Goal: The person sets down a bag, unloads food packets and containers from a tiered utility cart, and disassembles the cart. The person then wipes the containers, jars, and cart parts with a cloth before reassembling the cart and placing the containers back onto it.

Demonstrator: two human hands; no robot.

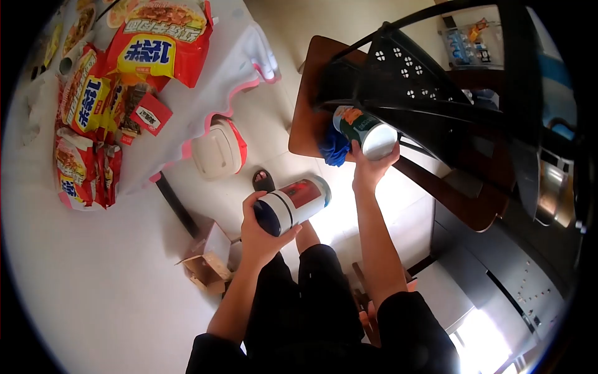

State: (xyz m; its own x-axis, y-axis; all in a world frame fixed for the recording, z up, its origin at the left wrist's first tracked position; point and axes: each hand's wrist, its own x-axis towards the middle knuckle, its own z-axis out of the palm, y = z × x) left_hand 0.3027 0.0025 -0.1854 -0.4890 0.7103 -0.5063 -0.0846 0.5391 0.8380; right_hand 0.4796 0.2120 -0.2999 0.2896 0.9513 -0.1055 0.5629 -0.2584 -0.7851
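Note:
My left hand (265, 237) is wrapped around a wide canister (304, 194) with a dark end, a white band and a red picture on its side. It is held tilted in the air above the floor. My right hand (375, 163) grips a green can (356, 123) with an orange picture and a whitish round end facing me. This can is at the side of a black metal rack (411, 75) with clover-shaped cutouts. A crumpled blue bag (334, 148) is just left of the right hand, near a brown wooden seat (306, 100).
On the left, a table with a pale, pink-edged cloth (240, 56) bears several red noodle packs (159, 43). A white bin (215, 153) and an opened cardboard box (208, 271) are on the floor beside it. Dark cabinets (492, 268) stand at the lower right.

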